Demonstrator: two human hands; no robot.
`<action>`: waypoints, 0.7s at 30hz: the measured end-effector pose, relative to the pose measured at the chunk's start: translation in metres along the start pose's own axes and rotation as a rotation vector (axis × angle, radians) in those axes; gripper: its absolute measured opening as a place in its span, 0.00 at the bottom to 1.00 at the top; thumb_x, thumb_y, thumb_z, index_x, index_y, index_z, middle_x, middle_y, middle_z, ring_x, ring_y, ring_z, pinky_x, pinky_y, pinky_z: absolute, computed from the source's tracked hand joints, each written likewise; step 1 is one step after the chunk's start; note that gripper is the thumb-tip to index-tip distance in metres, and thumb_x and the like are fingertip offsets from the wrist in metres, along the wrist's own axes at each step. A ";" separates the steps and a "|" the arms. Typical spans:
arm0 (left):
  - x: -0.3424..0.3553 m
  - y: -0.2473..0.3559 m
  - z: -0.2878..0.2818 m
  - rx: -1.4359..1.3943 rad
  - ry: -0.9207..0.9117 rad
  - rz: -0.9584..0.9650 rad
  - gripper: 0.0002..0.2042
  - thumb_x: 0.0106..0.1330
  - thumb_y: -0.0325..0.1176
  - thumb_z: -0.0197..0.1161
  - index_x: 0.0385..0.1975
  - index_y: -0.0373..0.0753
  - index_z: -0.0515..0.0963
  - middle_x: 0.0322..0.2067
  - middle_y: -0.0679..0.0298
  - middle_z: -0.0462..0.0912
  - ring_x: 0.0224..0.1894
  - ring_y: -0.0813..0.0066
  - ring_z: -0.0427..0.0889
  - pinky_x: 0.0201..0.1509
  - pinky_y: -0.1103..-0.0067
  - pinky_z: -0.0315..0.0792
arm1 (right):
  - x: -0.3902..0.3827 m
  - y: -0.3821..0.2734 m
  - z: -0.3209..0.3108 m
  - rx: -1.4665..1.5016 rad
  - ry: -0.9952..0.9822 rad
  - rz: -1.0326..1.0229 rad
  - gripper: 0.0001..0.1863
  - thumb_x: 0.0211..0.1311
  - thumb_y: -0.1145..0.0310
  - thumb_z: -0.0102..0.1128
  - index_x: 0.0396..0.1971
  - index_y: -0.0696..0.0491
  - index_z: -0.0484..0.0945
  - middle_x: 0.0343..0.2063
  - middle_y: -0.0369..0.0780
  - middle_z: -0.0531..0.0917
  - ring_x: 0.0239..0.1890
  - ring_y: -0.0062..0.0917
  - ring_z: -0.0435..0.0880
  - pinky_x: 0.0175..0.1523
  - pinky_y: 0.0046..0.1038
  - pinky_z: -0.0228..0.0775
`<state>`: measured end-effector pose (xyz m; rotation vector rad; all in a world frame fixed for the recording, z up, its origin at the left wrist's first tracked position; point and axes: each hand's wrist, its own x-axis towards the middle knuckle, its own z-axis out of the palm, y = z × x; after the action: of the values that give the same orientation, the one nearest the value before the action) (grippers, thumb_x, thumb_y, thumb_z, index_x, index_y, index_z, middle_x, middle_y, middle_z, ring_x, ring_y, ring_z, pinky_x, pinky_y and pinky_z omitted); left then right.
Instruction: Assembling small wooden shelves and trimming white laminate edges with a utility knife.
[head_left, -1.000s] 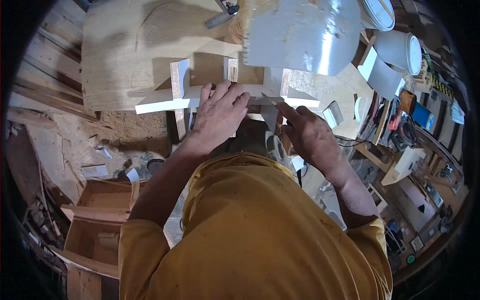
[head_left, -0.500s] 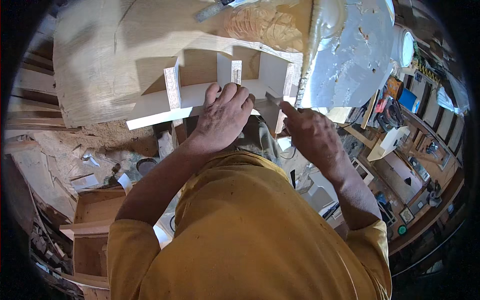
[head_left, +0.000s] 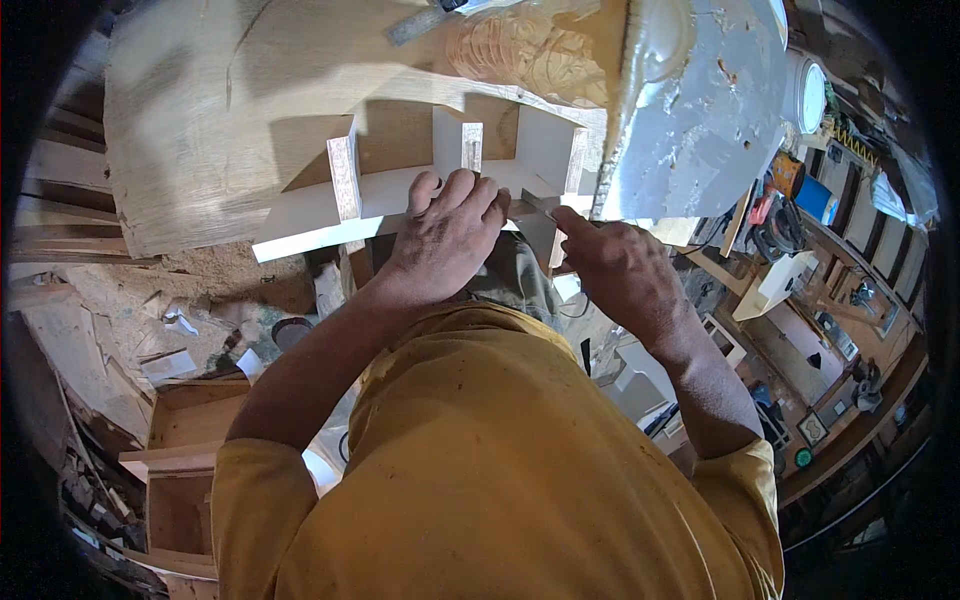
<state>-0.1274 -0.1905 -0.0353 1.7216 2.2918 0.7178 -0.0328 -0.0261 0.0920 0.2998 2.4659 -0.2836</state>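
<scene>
The person in the yellow shirt [head_left: 500,460] leans over a white board frame [head_left: 420,185] with upright dividers that lies on the wooden workbench [head_left: 220,110]. The left hand [head_left: 445,235] lies flat and spread on the frame's front rail, pressing it down, closed on nothing. The right hand [head_left: 620,275], just right of the frame, pinches a thin metal blade [head_left: 540,203] whose tip meets the rail. The frame looks stiff and fairly light, its thin glued joints probably fragile; the long rail seems the safest place to grip it. Beyond the frame lies a carved wooden piece [head_left: 530,50], a smeared grey sheet [head_left: 700,110] crowds its right end, and scrap boxes [head_left: 185,450] sit below left.
</scene>
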 end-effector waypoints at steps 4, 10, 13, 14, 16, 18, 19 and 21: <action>-0.002 0.001 0.004 0.005 0.097 0.031 0.13 0.57 0.37 0.56 0.41 0.47 0.80 0.34 0.74 0.72 0.44 0.78 0.68 0.52 0.67 0.51 | 0.002 0.003 0.003 -0.002 0.023 -0.023 0.18 0.60 0.71 0.58 0.51 0.53 0.73 0.22 0.44 0.80 0.27 0.36 0.83 0.31 0.36 0.75; -0.003 0.001 0.007 -0.008 0.143 0.037 0.11 0.55 0.38 0.56 0.37 0.49 0.81 0.34 0.76 0.73 0.43 0.79 0.69 0.51 0.67 0.51 | 0.007 0.000 -0.002 -0.011 -0.095 0.061 0.18 0.60 0.71 0.58 0.51 0.54 0.73 0.27 0.45 0.81 0.30 0.36 0.84 0.34 0.35 0.76; -0.005 -0.002 0.008 -0.065 0.136 0.086 0.09 0.54 0.38 0.57 0.34 0.50 0.80 0.35 0.76 0.73 0.42 0.78 0.69 0.51 0.67 0.51 | 0.008 0.015 0.012 -0.180 -0.036 0.047 0.18 0.60 0.71 0.57 0.51 0.55 0.75 0.29 0.46 0.82 0.32 0.35 0.84 0.37 0.35 0.78; -0.004 -0.002 0.009 -0.063 0.138 0.086 0.09 0.54 0.38 0.57 0.34 0.50 0.80 0.35 0.76 0.73 0.42 0.78 0.69 0.51 0.67 0.51 | 0.009 0.015 0.004 -0.101 -0.069 0.056 0.18 0.60 0.71 0.57 0.51 0.56 0.76 0.32 0.48 0.83 0.33 0.36 0.85 0.40 0.35 0.78; -0.003 0.000 0.010 -0.087 0.160 0.096 0.06 0.53 0.37 0.58 0.30 0.48 0.77 0.36 0.75 0.74 0.42 0.77 0.69 0.51 0.67 0.52 | 0.006 0.026 0.006 -0.048 -0.032 0.012 0.18 0.60 0.71 0.57 0.51 0.56 0.76 0.33 0.49 0.83 0.34 0.37 0.85 0.41 0.36 0.78; -0.003 0.006 0.009 -0.112 0.205 0.067 0.06 0.53 0.34 0.58 0.30 0.47 0.76 0.34 0.74 0.74 0.41 0.77 0.70 0.51 0.67 0.52 | 0.000 0.029 -0.005 0.159 -0.098 0.078 0.17 0.63 0.71 0.55 0.52 0.57 0.75 0.35 0.49 0.83 0.37 0.36 0.85 0.42 0.35 0.75; -0.002 0.009 0.007 -0.136 0.252 0.041 0.05 0.53 0.32 0.59 0.30 0.46 0.75 0.32 0.73 0.75 0.40 0.77 0.71 0.52 0.66 0.52 | -0.006 0.031 -0.004 0.159 -0.095 0.075 0.17 0.63 0.71 0.55 0.52 0.57 0.75 0.35 0.49 0.83 0.37 0.36 0.85 0.42 0.35 0.75; -0.005 0.014 -0.006 -0.222 0.217 0.010 0.06 0.53 0.29 0.60 0.30 0.45 0.75 0.29 0.72 0.75 0.39 0.76 0.72 0.51 0.67 0.54 | -0.023 0.043 -0.004 0.527 0.058 0.247 0.16 0.65 0.71 0.51 0.51 0.58 0.75 0.31 0.48 0.82 0.34 0.32 0.83 0.40 0.31 0.73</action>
<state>-0.1164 -0.1943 -0.0236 1.6247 2.2345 1.1654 -0.0052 0.0124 0.1033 0.8350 2.3404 -0.8253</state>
